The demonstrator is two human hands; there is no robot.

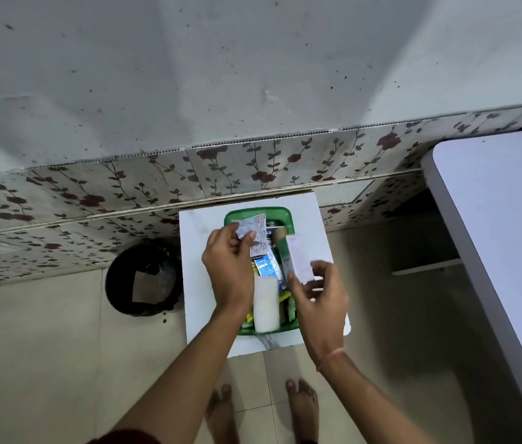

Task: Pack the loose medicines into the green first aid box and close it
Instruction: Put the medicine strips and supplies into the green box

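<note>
The green first aid box [285,214] stands open on a small white table [202,277], filled with several medicine packs, a white roll [266,302] and a blue strip [266,265]. My left hand [229,267] hovers over the box's left side and pinches a silver blister strip [248,230] above its far end. My right hand [320,296] is at the box's right edge and holds a slim white medicine carton [299,257] tilted over the box. No lid is visible.
A black waste bin [144,277] sits on the floor left of the table. A large white tabletop [503,238] fills the right side. Floral wall tiles [253,168] run behind the table. My bare feet [301,408] stand on the tiled floor below.
</note>
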